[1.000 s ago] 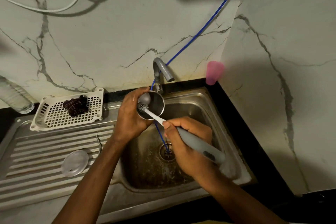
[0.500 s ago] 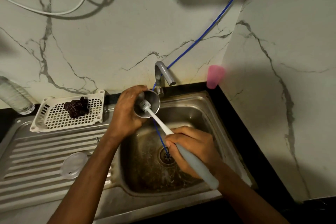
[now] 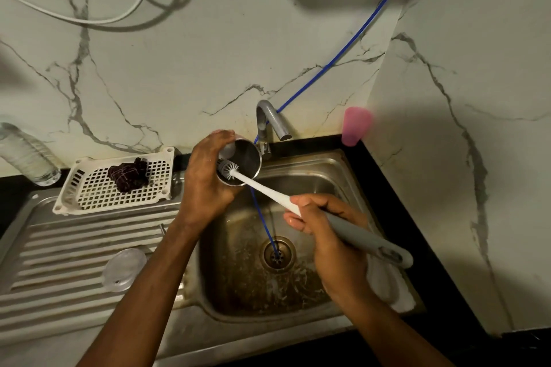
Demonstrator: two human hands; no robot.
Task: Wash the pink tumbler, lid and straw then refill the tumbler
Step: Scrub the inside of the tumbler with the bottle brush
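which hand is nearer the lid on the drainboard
Left. The left hand, gripping the tumbler, is beyond the lid to its right; the right hand is farther right, over the sink.

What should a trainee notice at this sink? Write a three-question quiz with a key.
1. True or false: the lid lies in the white basket.
2. The right hand grips: A) the brush B) the tap C) a sponge.
3. Fill the gap: the brush's head sits inside the ___ that the left hand holds.
Key: 1 false, it lies on the draining board; 2 A; 3 tumbler.
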